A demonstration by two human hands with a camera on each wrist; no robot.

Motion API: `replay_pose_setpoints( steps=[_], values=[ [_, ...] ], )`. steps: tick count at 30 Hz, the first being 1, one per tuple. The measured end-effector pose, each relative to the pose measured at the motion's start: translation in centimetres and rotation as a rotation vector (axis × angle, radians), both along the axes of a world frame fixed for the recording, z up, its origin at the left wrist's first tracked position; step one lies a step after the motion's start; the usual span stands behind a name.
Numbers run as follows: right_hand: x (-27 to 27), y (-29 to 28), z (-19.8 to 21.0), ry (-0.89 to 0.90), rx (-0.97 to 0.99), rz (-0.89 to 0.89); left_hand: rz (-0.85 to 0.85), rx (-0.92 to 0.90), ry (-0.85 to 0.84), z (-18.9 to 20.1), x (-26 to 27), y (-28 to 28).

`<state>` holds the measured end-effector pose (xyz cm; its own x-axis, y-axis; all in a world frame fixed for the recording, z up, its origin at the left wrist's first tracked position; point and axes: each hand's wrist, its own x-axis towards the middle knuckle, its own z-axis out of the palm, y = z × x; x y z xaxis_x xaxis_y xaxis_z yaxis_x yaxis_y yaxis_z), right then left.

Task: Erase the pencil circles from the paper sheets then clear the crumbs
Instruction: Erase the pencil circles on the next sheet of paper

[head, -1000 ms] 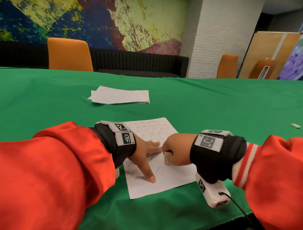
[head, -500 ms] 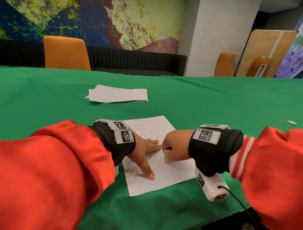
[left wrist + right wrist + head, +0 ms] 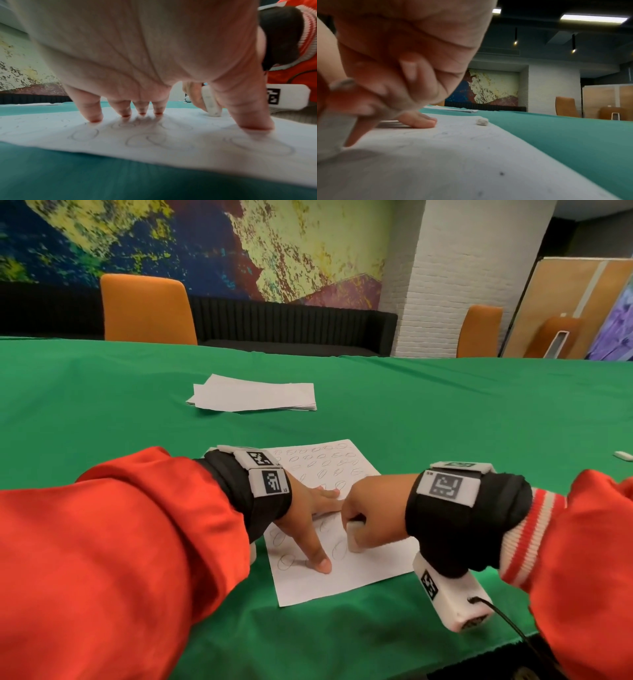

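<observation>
A white paper sheet point(image 3: 346, 571) with rows of pencil circles point(image 3: 322, 463) lies on the green table near its front edge. My left hand point(image 3: 313, 518) presses on the sheet with spread straight fingers point(image 3: 93, 116); the thumb and forefinger frame a patch of circles. My right hand point(image 3: 371, 508) is curled round a white eraser point(image 3: 355, 542), whose tip point(image 3: 212, 108) touches the paper between the left thumb and fingers. A small eraser crumb point(image 3: 482, 121) sits on the sheet's far corner. The sheet's right near part shows only faint marks point(image 3: 443, 134).
A stack of white sheets point(image 3: 253, 393) lies farther back on the green tablecloth point(image 3: 479, 422). A small white eraser-like piece point(image 3: 622, 455) rests at the far right. Orange chairs point(image 3: 147, 309) and a black sofa stand beyond the table. The table's front edge runs just below my right wrist.
Both hands stay on the sheet. The right hand with the eraser has shifted only slightly over the same patch; the left hand keeps its place.
</observation>
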<state>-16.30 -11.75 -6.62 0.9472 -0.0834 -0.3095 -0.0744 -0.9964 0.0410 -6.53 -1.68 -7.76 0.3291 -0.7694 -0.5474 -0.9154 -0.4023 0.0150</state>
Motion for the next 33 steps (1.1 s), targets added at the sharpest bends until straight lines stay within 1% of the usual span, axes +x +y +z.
replay_pose_setpoints(
  steps=[5,10,14,18,23,27,31,33],
  values=[
    [0.4,-0.8,0.3,-0.030,-0.014,-0.051,0.007,0.024,-0.028,-0.3,0.3,-0.2],
    [-0.1,-0.2,0.3,0.004,0.009,0.006,-0.004,-0.002,0.004,-0.3,0.3,-0.1],
    [0.3,-0.8,0.5,-0.022,-0.021,-0.048,0.009,0.033,-0.036,-0.3,0.2,-0.2],
    [-0.1,-0.1,0.3,0.013,-0.039,0.019,-0.004,0.001,-0.009,-0.1,0.1,-0.1],
    [0.2,-0.4,0.5,-0.003,-0.045,-0.034,-0.002,0.014,-0.016,-0.4,0.3,-0.2],
    [0.3,0.3,0.4,0.014,-0.053,0.031,0.000,-0.007,0.005,-0.2,0.2,-0.1],
    [0.5,0.3,0.3,0.001,-0.050,0.034,-0.003,-0.011,0.015,-0.3,0.3,-0.1],
    [0.1,-0.1,0.4,0.027,-0.034,0.033,0.000,-0.008,0.003,-0.3,0.3,-0.2]
  ],
)
